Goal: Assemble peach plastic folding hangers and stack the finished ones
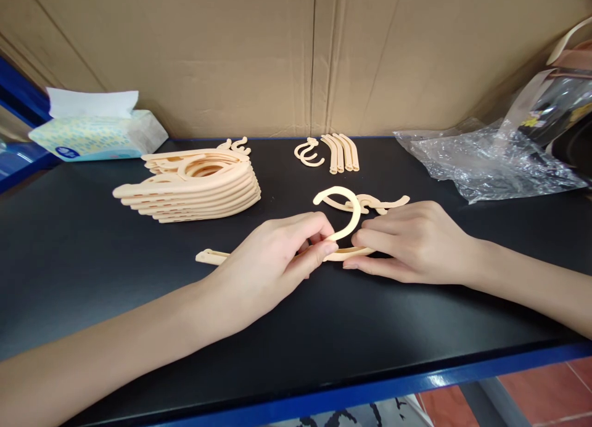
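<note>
My left hand and my right hand meet at the middle of a black table. Both pinch a peach plastic hanger that lies flat, its left arm end sticking out past my left hand. A peach hook rises from the hanger's middle between my fingertips. My left thumb and forefinger press at the hook's base; my right fingers close on the hanger's bar just to the right.
A stack of finished peach hangers lies at the left. Loose hooks and arm pieces lie at the back, more pieces behind my right hand. A tissue pack sits back left, crumpled plastic bags back right. Cardboard walls the rear.
</note>
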A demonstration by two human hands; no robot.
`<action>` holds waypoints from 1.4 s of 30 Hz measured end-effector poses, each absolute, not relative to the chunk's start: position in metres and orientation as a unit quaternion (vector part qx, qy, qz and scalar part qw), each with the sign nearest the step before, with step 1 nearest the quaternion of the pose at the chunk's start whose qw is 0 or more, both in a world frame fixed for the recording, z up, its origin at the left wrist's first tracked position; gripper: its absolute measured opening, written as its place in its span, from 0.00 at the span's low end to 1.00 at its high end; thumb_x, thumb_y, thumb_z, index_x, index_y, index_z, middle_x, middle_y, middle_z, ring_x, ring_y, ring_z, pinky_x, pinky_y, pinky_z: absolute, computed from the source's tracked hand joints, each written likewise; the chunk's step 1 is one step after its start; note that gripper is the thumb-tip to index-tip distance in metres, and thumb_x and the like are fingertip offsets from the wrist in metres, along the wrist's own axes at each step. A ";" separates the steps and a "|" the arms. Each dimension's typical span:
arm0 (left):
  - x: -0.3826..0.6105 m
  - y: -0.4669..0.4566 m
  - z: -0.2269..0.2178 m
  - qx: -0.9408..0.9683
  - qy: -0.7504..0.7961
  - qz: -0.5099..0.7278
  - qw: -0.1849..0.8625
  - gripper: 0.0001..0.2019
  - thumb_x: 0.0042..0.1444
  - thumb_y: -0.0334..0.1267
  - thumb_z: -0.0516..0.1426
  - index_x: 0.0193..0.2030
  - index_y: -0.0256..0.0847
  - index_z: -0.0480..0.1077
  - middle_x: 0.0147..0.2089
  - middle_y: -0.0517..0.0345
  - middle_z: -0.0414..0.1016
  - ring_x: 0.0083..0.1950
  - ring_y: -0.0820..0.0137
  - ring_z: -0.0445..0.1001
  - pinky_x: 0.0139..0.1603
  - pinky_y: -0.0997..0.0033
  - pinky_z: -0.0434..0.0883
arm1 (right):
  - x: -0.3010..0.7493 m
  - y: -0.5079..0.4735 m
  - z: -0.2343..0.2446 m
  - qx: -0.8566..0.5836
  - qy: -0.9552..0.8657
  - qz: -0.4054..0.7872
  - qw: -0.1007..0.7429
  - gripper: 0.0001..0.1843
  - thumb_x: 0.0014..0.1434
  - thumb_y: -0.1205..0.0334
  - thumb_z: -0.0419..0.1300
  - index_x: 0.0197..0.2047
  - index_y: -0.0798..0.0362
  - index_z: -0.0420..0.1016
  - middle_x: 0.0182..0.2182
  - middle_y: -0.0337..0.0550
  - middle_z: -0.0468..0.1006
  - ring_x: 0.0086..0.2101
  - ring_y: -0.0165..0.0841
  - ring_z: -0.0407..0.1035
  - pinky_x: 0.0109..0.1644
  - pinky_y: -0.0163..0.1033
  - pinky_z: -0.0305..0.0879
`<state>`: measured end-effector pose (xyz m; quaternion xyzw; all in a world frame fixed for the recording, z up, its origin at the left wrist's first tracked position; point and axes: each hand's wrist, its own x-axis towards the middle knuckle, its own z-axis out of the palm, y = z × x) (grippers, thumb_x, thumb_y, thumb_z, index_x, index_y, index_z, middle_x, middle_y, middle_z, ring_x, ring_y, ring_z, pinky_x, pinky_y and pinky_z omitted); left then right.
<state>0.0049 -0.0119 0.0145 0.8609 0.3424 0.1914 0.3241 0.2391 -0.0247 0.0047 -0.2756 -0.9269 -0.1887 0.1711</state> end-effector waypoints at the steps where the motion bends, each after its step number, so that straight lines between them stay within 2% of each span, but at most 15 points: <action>1: 0.005 -0.013 0.015 0.863 0.342 0.192 0.319 0.11 0.69 0.40 0.51 0.36 0.41 0.67 0.30 0.66 0.68 0.28 0.77 0.67 0.29 0.77 0.61 | 0.239 -0.025 0.005 -0.276 -0.926 -0.192 0.171 0.21 0.69 0.51 0.54 0.26 0.52 0.70 0.18 0.32 0.70 0.19 0.26 0.61 0.24 0.37 0.47; 9: 0.004 -0.015 0.013 0.864 0.346 0.200 0.307 0.10 0.69 0.39 0.51 0.35 0.41 0.66 0.30 0.66 0.68 0.29 0.77 0.67 0.31 0.77 0.62 | 0.239 -0.026 0.005 -0.276 -0.923 -0.202 0.174 0.20 0.69 0.52 0.54 0.26 0.52 0.70 0.18 0.32 0.70 0.19 0.26 0.61 0.24 0.36 0.47; 17: 0.004 -0.009 0.014 0.842 0.341 0.187 0.374 0.10 0.68 0.41 0.52 0.37 0.41 0.67 0.30 0.66 0.68 0.27 0.78 0.67 0.27 0.79 0.63 | 0.240 -0.027 0.004 -0.285 -0.919 -0.207 0.180 0.21 0.68 0.52 0.54 0.26 0.52 0.71 0.17 0.33 0.70 0.19 0.26 0.61 0.24 0.36 0.46; 23: 0.004 -0.010 0.015 0.812 0.359 0.191 0.419 0.11 0.67 0.41 0.53 0.34 0.41 0.66 0.27 0.68 0.67 0.26 0.80 0.69 0.26 0.82 0.64 | 0.238 -0.030 0.004 -0.305 -0.919 -0.181 0.169 0.21 0.69 0.53 0.53 0.25 0.52 0.70 0.17 0.33 0.69 0.19 0.26 0.62 0.24 0.36 0.46; 27: 0.005 -0.013 0.015 0.801 0.375 0.211 0.415 0.11 0.68 0.41 0.53 0.33 0.41 0.64 0.26 0.69 0.66 0.26 0.80 0.69 0.27 0.82 0.64 | 0.235 -0.032 0.004 -0.311 -0.921 -0.157 0.174 0.21 0.70 0.53 0.52 0.26 0.53 0.70 0.17 0.32 0.69 0.19 0.25 0.62 0.25 0.36 0.46; 33: 0.007 -0.014 0.014 0.803 0.381 0.221 0.402 0.13 0.69 0.41 0.51 0.32 0.40 0.63 0.26 0.69 0.67 0.25 0.80 0.68 0.27 0.81 0.63 | 0.234 -0.030 0.003 -0.295 -0.919 -0.186 0.182 0.21 0.69 0.54 0.53 0.26 0.53 0.71 0.17 0.34 0.70 0.19 0.26 0.62 0.25 0.36 0.47; 39: 0.009 -0.013 0.015 0.813 0.381 0.219 0.382 0.13 0.69 0.41 0.50 0.32 0.40 0.62 0.24 0.69 0.67 0.23 0.79 0.68 0.26 0.79 0.61 | 0.234 -0.028 0.003 -0.298 -0.930 -0.108 0.189 0.20 0.70 0.53 0.52 0.28 0.53 0.71 0.19 0.33 0.72 0.19 0.24 0.62 0.24 0.36 0.46; 42: 0.009 -0.012 0.015 0.813 0.389 0.213 0.378 0.13 0.69 0.41 0.50 0.32 0.41 0.62 0.24 0.68 0.67 0.23 0.78 0.67 0.25 0.79 0.61 | 0.233 -0.029 0.003 -0.288 -0.924 -0.164 0.189 0.21 0.69 0.54 0.54 0.25 0.53 0.69 0.17 0.32 0.70 0.18 0.24 0.62 0.24 0.35 0.48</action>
